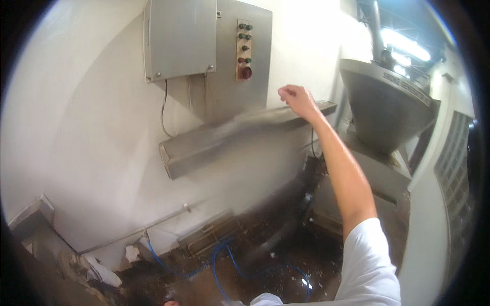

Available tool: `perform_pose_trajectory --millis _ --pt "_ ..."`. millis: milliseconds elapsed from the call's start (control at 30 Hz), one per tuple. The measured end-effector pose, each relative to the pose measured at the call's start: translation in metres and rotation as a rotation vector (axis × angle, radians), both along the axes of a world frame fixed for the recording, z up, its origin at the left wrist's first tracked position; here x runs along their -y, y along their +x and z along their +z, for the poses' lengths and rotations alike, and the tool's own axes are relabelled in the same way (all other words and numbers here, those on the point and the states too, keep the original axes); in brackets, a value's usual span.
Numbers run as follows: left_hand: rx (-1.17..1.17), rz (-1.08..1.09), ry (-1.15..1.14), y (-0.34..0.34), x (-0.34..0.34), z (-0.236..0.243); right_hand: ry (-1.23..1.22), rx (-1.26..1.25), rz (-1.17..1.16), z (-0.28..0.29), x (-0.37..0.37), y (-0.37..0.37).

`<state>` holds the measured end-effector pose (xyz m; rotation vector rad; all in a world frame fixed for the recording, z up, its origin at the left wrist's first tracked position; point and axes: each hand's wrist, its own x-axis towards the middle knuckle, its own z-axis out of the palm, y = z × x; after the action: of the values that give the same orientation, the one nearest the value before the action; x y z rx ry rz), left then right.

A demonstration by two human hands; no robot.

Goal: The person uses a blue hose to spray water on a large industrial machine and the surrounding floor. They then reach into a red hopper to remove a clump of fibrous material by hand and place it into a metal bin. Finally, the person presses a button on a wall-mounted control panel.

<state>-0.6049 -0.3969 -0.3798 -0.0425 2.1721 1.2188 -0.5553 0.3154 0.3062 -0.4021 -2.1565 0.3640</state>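
Observation:
My right arm stretches up and forward. My right hand (298, 99), fingers curled in, is raised in front of a long metal housing (178, 158) on the wall, and I see nothing sticking out of it. A grey blurred smear, perhaps spray or mist, hangs below the hand and hides part of the housing and wall. Only a small bit of what looks like my left hand (172, 303) shows at the lower edge; its fingers are hidden. A blue hose (214, 270) lies looped on the dark wet floor (265, 260).
A grey metal cabinet (181, 38) hangs beside a control panel with several buttons (244, 48). To the right stands a large metal hopper (383, 107). A pipe (138, 234) runs low along the wall. White cloth (102, 270) lies at the lower left.

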Motion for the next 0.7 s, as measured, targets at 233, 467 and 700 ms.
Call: perform_pose_trajectory --millis 233,467,700 --pt "-0.326 0.042 -0.115 -0.046 -0.128 0.015 0.096 -0.068 0.026 0.108 -0.168 -0.173" --pt "-0.131 0.477 -0.095 0.068 -0.177 0.034 -0.015 -0.259 0.295 0.164 -0.245 -0.263" --pt "-0.141 0.552 -0.108 0.064 -0.235 0.048 -0.104 -0.262 0.438 0.193 -0.255 -0.288"
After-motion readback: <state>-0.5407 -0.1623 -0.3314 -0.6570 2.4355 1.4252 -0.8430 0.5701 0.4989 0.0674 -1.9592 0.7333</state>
